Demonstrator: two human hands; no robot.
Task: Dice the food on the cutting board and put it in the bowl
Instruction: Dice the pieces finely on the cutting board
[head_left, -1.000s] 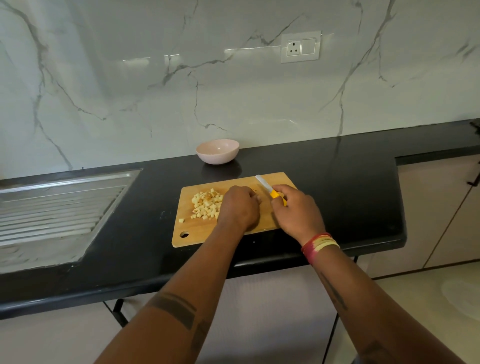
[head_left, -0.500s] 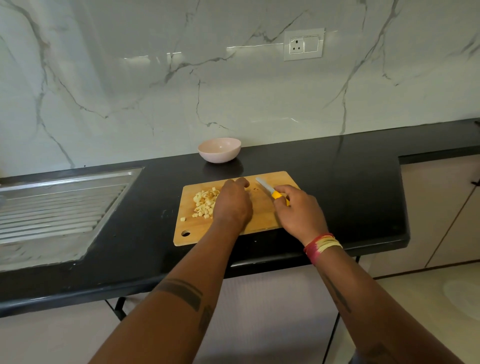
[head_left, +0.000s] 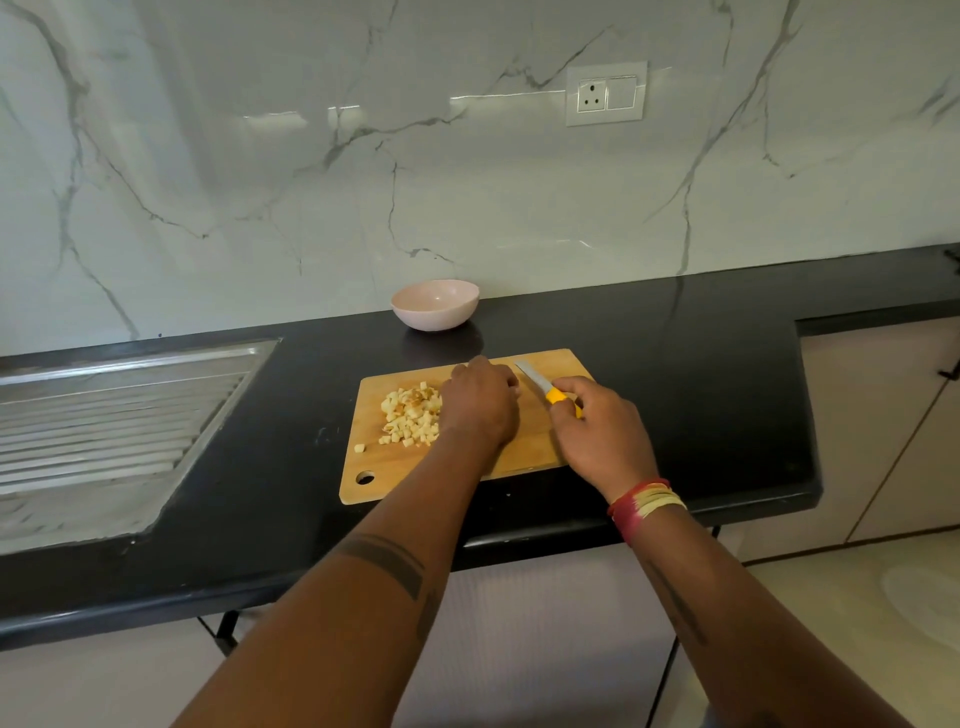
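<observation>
A wooden cutting board (head_left: 379, 467) lies on the black counter. A pile of small pale food cubes (head_left: 410, 415) sits on its left half, with one loose cube near the left edge. My left hand (head_left: 480, 402) rests knuckles-up on the board, right beside the pile, with its fingertips curled under and hidden. My right hand (head_left: 602, 436) grips the yellow handle of a small knife (head_left: 535, 382), whose blade points away to the left, over the board's far right part. An empty pink bowl (head_left: 435, 304) stands behind the board, by the wall.
A steel sink drainboard (head_left: 104, 415) is set into the counter at the left. The black counter (head_left: 701, 389) ends at a step on the right, with cabinet doors below. A wall socket (head_left: 605, 93) sits on the marble backsplash.
My left hand has moved from the middle of the board toward its far edge, ending close against the pile. My right hand and the knife have stayed nearly still.
</observation>
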